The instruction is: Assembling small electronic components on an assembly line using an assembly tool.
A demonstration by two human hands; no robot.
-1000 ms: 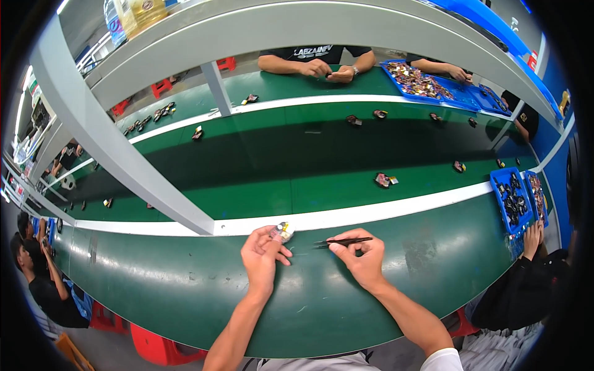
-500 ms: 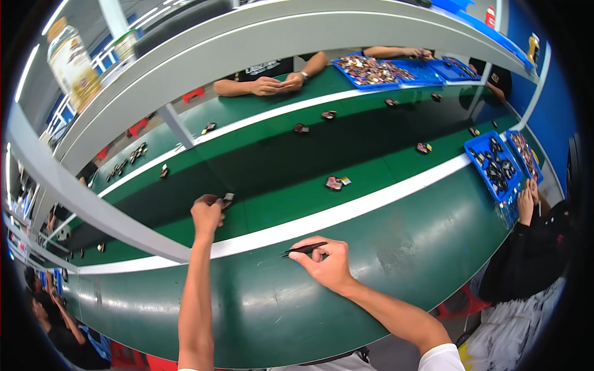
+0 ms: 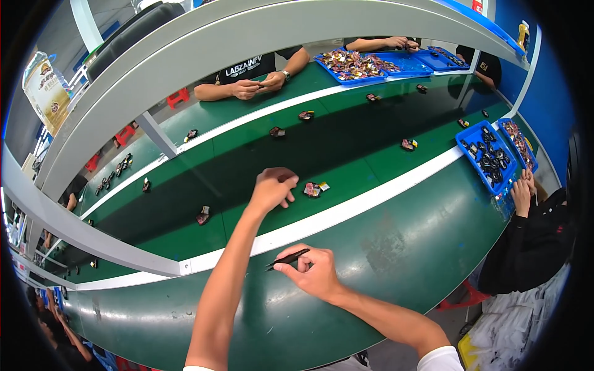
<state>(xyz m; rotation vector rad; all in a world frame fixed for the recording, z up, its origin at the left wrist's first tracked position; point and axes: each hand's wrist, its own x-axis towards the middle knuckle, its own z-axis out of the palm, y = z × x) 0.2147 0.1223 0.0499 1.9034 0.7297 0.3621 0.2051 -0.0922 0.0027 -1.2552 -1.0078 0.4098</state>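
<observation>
My left hand (image 3: 276,188) is stretched out over the green conveyor belt (image 3: 260,213), its fingers bent, apart and slightly blurred, with nothing seen in them. Just right of its fingertips lies a small black electronic part (image 3: 314,189) with reddish and yellow-white bits. Another such part (image 3: 203,214) rests on the belt left of my left wrist. Above the near green tabletop (image 3: 346,272), my right hand (image 3: 312,272) pinches a pair of black tweezers (image 3: 292,258), tips pointing left.
More small parts (image 3: 409,144) are spread along the belt. Blue trays (image 3: 461,141) of parts stand at right and far side. A grey shelf beam (image 3: 204,46) crosses overhead, with a post at left. Co-workers' hands (image 3: 246,89) work opposite and at right.
My left hand has let go of a small part on the belt and moved right toward another one. My right hand keeps the tweezers, shifted slightly left and down in view.
</observation>
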